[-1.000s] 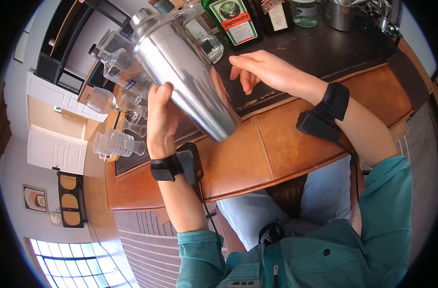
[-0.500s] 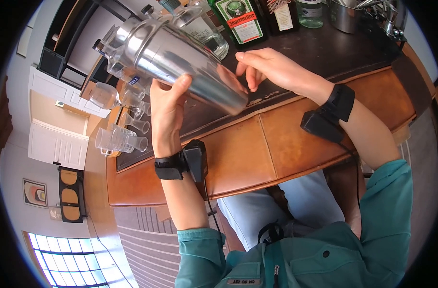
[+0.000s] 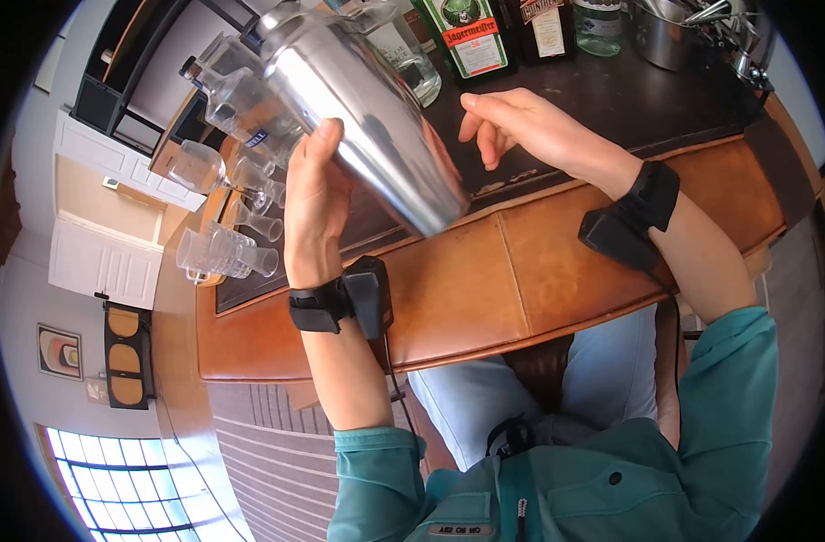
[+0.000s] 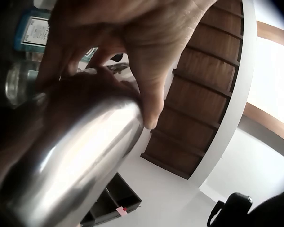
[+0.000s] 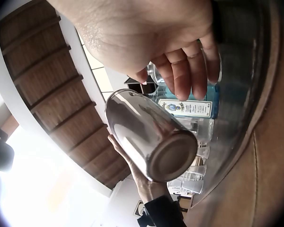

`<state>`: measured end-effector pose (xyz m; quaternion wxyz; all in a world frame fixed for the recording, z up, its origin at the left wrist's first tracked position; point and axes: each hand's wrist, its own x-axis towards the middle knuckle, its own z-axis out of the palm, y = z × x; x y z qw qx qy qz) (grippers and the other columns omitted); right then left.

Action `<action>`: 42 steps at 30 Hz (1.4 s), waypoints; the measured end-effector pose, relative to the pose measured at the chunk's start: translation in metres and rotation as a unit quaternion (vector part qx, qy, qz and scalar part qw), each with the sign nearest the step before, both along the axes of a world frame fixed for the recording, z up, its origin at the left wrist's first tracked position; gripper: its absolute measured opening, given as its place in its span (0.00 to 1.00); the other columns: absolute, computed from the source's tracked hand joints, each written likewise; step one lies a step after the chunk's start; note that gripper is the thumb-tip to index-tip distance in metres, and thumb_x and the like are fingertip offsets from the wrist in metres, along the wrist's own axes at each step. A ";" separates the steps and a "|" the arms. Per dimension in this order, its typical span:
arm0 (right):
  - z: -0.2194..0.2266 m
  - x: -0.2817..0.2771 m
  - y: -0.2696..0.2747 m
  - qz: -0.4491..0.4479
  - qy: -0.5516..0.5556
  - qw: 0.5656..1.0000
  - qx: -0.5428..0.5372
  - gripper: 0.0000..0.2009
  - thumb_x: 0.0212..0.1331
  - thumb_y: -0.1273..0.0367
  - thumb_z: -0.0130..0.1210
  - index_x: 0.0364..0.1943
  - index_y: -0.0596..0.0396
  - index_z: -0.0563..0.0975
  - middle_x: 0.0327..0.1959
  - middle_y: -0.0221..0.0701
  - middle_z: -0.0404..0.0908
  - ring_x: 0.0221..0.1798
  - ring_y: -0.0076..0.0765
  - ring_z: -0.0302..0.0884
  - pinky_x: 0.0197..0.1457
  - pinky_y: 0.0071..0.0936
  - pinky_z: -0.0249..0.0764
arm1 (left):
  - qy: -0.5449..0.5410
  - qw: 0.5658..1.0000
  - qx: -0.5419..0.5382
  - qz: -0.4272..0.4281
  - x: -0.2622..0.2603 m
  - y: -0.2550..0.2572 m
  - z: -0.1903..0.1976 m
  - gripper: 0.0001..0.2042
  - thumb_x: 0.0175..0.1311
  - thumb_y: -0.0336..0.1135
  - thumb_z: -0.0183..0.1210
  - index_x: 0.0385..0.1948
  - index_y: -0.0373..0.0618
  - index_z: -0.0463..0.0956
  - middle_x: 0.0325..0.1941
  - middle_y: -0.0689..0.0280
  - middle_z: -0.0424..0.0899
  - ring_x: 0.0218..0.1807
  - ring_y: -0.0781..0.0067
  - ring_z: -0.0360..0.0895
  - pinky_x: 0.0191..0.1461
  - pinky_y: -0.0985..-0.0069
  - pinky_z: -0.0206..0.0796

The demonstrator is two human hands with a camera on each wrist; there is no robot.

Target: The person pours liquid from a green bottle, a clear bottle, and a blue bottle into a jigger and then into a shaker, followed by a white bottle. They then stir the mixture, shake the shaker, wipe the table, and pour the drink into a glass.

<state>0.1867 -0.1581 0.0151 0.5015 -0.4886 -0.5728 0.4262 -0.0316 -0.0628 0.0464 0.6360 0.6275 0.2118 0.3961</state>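
Observation:
A shiny steel cocktail shaker [image 3: 367, 117] is held up in the air over the table's front edge, tilted with its capped top toward the upper left. My left hand [image 3: 315, 203] grips it from the left side, thumb along the near face; the other fingers are behind it in the head view. In the left wrist view the shaker [image 4: 85, 156] fills the lower left below the thumb. My right hand [image 3: 543, 135] hovers to the right of the shaker with loosely bent fingers and nothing in them. The right wrist view shows the shaker's round base [image 5: 173, 156].
Several bottles stand along the back, among them a green Jägermeister bottle [image 3: 471, 41]. A steel container [image 3: 661, 41] with bar tools is at the back right. Clear glasses [image 3: 218, 253] and a clear bottle [image 3: 236, 104] stand at the left. Brown leather borders the table [image 3: 430, 298].
The shaker first tipped flatter, its lower end rising, and has since swung back steeper in my left hand. My right hand has shifted slightly right, its fingers much the same.

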 end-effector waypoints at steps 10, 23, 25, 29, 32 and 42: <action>-0.001 0.001 0.000 0.005 0.008 1.000 0.016 0.23 0.63 0.54 0.38 0.30 0.63 0.73 0.17 0.31 0.73 0.23 0.25 0.73 0.30 0.21 0.70 | -0.083 0.984 0.065 0.145 0.009 0.002 -0.006 0.22 0.50 0.37 0.62 0.45 0.38 0.66 0.39 0.63 0.75 0.37 0.73 0.73 0.39 0.77 0.66; 0.000 -0.001 0.001 0.009 -0.003 1.000 -0.017 0.22 0.64 0.55 0.37 0.29 0.62 0.73 0.17 0.28 0.72 0.23 0.23 0.71 0.32 0.22 0.68 | -0.001 0.987 0.161 0.013 0.008 -0.009 -0.003 0.25 0.50 0.40 0.62 0.46 0.34 0.66 0.42 0.60 0.75 0.44 0.70 0.73 0.49 0.73 0.64; -0.001 0.000 0.003 0.011 0.008 1.000 -0.010 0.22 0.64 0.55 0.37 0.29 0.62 0.73 0.17 0.28 0.72 0.23 0.23 0.71 0.32 0.22 0.68 | -0.016 0.992 0.118 0.039 0.007 -0.009 0.000 0.26 0.48 0.41 0.63 0.46 0.34 0.66 0.43 0.60 0.75 0.44 0.71 0.73 0.49 0.74 0.64; -0.003 -0.001 0.002 0.015 0.000 1.000 -0.006 0.23 0.64 0.55 0.37 0.30 0.63 0.74 0.17 0.28 0.72 0.23 0.24 0.71 0.32 0.22 0.68 | -0.038 0.995 0.088 0.024 -0.004 0.004 -0.011 0.28 0.49 0.45 0.62 0.47 0.35 0.66 0.44 0.61 0.75 0.46 0.70 0.72 0.51 0.73 0.63; 0.001 0.001 0.001 0.014 0.001 1.000 0.002 0.23 0.64 0.55 0.37 0.30 0.63 0.74 0.17 0.28 0.72 0.23 0.23 0.71 0.32 0.22 0.68 | -0.022 0.983 0.175 -0.049 -0.001 -0.004 -0.005 0.27 0.53 0.48 0.59 0.48 0.38 0.66 0.46 0.61 0.74 0.48 0.68 0.72 0.54 0.68 0.62; -0.001 0.000 0.000 0.017 0.025 1.000 0.005 0.22 0.64 0.55 0.38 0.29 0.63 0.74 0.16 0.29 0.72 0.23 0.24 0.72 0.32 0.22 0.69 | -0.021 0.994 0.063 0.092 0.003 0.006 -0.005 0.32 0.45 0.48 0.65 0.48 0.35 0.65 0.46 0.62 0.74 0.48 0.70 0.70 0.54 0.73 0.58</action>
